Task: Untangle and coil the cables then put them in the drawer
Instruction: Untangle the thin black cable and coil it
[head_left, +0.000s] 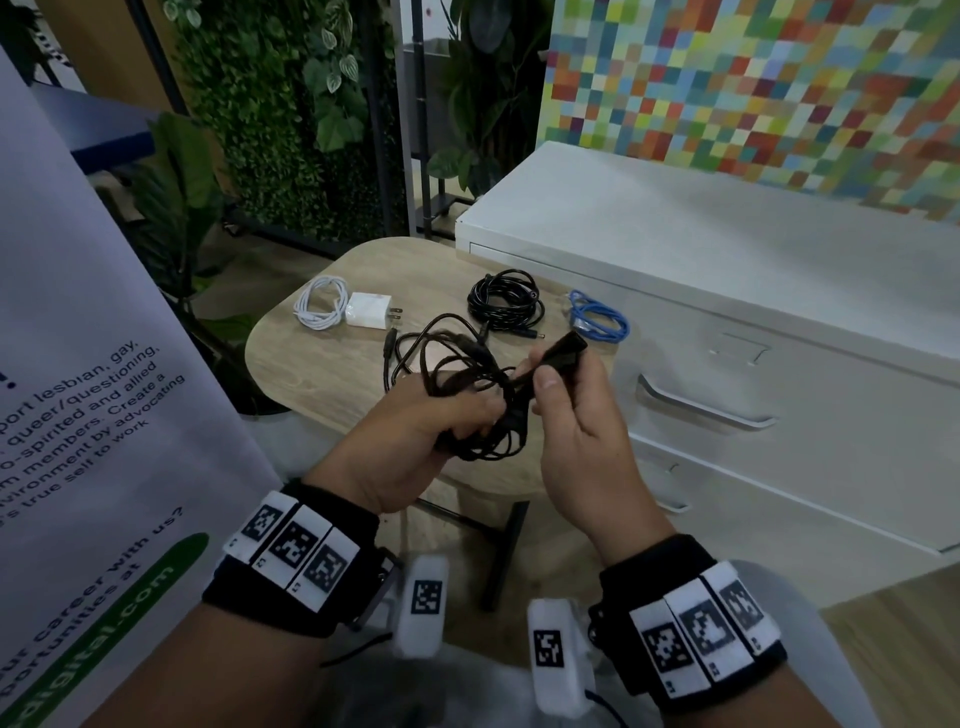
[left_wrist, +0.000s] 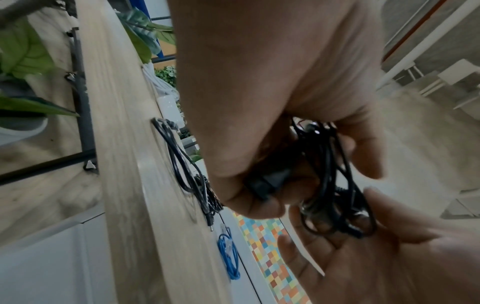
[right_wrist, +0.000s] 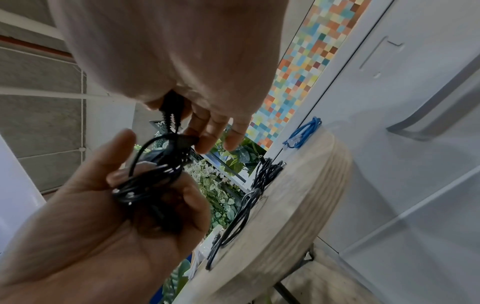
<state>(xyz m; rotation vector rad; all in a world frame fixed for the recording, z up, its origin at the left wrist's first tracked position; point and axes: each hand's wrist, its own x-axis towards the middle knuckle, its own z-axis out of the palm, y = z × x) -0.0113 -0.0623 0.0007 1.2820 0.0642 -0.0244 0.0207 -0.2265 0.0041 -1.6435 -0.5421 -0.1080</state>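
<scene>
My left hand (head_left: 441, 426) grips a tangled bundle of thin black cable (head_left: 467, 384) above the near edge of the small wooden table (head_left: 311, 384). My right hand (head_left: 558, 384) pinches the bundle's black plug (head_left: 563, 349) between thumb and fingers, just right of the left hand. The left wrist view shows the black cable (left_wrist: 335, 181) looped through the left hand's curled fingers. The right wrist view shows the plug (right_wrist: 171, 107) under the right hand, with its strands running down into the left hand (right_wrist: 145, 191). The white cabinet's drawers (head_left: 779, 384) are closed.
On the table lie a coiled white cable (head_left: 319, 302) with a white charger (head_left: 370, 310), a coiled black cable (head_left: 506, 301) and a small blue cable (head_left: 597, 318). The cabinet stands directly right of the table. A white banner (head_left: 78, 364) hangs at the left.
</scene>
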